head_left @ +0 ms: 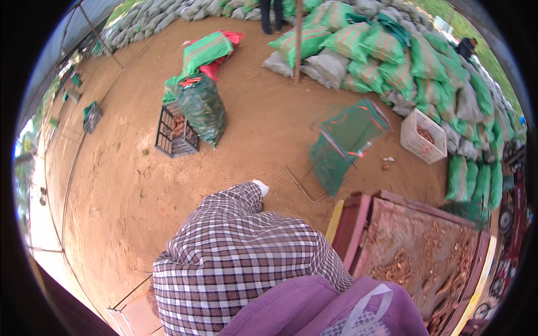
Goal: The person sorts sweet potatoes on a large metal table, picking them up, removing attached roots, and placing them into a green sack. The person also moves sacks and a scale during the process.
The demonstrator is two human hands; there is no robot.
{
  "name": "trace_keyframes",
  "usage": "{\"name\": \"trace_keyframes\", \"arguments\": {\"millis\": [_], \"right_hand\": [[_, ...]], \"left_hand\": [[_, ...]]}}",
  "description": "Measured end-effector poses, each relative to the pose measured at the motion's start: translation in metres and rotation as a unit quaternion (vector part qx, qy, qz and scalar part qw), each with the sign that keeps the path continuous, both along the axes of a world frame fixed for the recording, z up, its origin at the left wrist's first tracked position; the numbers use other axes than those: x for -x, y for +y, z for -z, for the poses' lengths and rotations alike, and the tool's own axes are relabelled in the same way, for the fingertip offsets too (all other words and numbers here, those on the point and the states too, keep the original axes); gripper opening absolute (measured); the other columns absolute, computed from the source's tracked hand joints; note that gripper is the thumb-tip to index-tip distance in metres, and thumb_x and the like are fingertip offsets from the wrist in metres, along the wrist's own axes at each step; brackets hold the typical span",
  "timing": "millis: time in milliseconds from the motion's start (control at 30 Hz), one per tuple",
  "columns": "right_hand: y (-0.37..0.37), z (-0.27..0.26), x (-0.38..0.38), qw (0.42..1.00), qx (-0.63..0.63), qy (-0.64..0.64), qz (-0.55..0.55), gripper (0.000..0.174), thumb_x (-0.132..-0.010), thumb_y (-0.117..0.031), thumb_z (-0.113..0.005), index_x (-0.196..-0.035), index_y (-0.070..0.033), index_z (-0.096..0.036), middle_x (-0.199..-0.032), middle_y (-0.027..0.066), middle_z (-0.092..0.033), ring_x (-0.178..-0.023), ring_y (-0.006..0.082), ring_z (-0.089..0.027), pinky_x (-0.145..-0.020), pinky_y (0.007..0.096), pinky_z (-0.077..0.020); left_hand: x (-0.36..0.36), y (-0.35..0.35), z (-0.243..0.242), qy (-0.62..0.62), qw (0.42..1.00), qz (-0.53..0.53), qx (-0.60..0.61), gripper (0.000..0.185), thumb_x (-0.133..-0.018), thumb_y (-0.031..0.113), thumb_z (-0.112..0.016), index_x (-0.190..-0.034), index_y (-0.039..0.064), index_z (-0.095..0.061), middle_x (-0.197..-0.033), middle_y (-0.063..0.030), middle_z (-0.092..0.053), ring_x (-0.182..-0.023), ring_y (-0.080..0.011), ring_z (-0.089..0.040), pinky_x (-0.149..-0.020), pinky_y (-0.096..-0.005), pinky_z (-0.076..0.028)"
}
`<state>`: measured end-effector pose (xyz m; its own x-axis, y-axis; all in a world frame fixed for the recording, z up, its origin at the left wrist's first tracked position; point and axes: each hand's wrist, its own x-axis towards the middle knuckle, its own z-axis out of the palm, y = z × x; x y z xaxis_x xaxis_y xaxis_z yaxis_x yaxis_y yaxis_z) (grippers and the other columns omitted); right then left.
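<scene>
A small part of my left hand (262,187), in a white glove, shows past the checked sleeve; its fingers are hidden. Bare dirt floor lies around it, and it touches nothing that I can see. My right hand is out of view, its sleeve running behind purple cloth with a white strap. Ahead to the right, a green mesh bag (332,168) hangs blurred on a thin metal frame (300,185). A full dark green mesh bag (202,111) leans by a black plastic crate (165,134) holding reddish-brown roots, probably sweet potatoes (178,126).
At right stands a reddish cart bed (365,235) with similar roots and debris. A white crate (437,147) sits by stacked green sacks (386,46). A post (298,42) rises from the floor. One person (272,14) stands at the back, another (465,48) is beyond the sacks.
</scene>
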<state>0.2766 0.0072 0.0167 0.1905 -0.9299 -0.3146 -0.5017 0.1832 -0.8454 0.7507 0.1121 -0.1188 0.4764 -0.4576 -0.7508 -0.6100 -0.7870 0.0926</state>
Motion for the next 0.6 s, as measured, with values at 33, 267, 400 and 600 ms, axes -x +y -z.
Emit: {"name": "trace_keyframes", "arguments": {"millis": [33,267,400,600], "right_hand": [[-0.009,-0.002,-0.028,1.000,-0.009,-0.002,-0.010,0.024,-0.094,-0.012,-0.058,-0.113,0.002,-0.062,-0.102,0.0122,-0.066,-0.091,0.0199,-0.063,-0.084,0.0297,-0.0494],[-0.032,-0.004,-0.211,0.991,-0.117,-0.005,-0.068,0.025,-0.097,-0.011,-0.055,-0.117,0.003,-0.061,-0.105,0.0103,-0.065,-0.094,0.0173,-0.061,-0.087,0.0278,-0.0480],[-0.065,-0.001,-0.317,0.964,-0.080,-0.059,-0.248,0.024,-0.097,-0.008,-0.055,-0.117,0.003,-0.061,-0.105,0.0095,-0.066,-0.096,0.0161,-0.060,-0.089,0.0273,-0.0472],[-0.151,0.023,-0.461,0.904,-0.072,-0.029,-0.420,0.023,-0.096,-0.007,-0.056,-0.116,0.002,-0.062,-0.107,0.0095,-0.066,-0.099,0.0163,-0.061,-0.089,0.0282,-0.0481]], "left_hand": [[-0.038,0.000,0.020,0.037,0.998,0.048,-0.018,0.051,-0.097,0.044,-0.042,-0.134,0.012,-0.055,-0.132,-0.0212,-0.056,-0.126,-0.0357,-0.051,-0.105,-0.0445,-0.042],[-0.190,0.096,0.059,0.017,0.982,-0.167,0.085,0.045,-0.097,0.042,-0.042,-0.119,0.010,-0.065,-0.120,-0.0166,-0.065,-0.111,-0.0337,-0.062,-0.095,-0.0414,-0.050],[-0.242,0.145,0.022,0.029,0.974,-0.201,0.103,0.043,-0.099,0.036,-0.040,-0.103,0.009,-0.073,-0.108,-0.0141,-0.070,-0.101,-0.0290,-0.066,-0.090,-0.0364,-0.052],[-0.242,0.210,0.073,0.032,0.978,-0.201,0.036,0.031,-0.091,0.029,-0.055,-0.108,0.006,-0.065,-0.099,-0.0121,-0.073,-0.091,-0.0261,-0.069,-0.075,-0.0377,-0.055]]}}
